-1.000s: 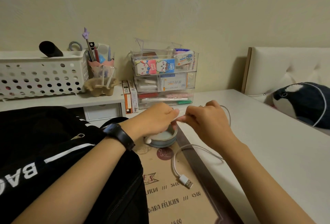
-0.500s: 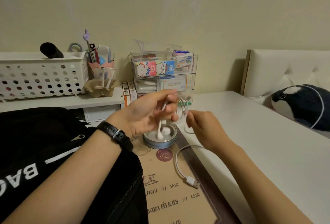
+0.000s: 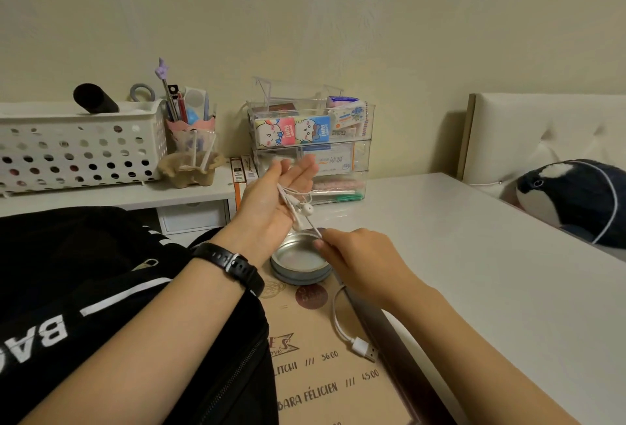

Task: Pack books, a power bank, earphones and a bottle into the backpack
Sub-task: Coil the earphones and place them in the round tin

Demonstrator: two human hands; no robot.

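1. The left grip (image 3: 271,201) lies palm up, fingers nearly straight, with the earphones (image 3: 307,209) bundled across it.
2. The right grip (image 3: 357,257) pinches their cord just below, which slants up to the palm and looks taut.
3. The backpack (image 3: 101,289) sits to the left, beside the left forearm, so that hand is nearer

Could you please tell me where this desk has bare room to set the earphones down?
The white desk is bare right of the mat, between the clear organiser and the plush toy. Crowded to the left: backpack, tin, USB cable.
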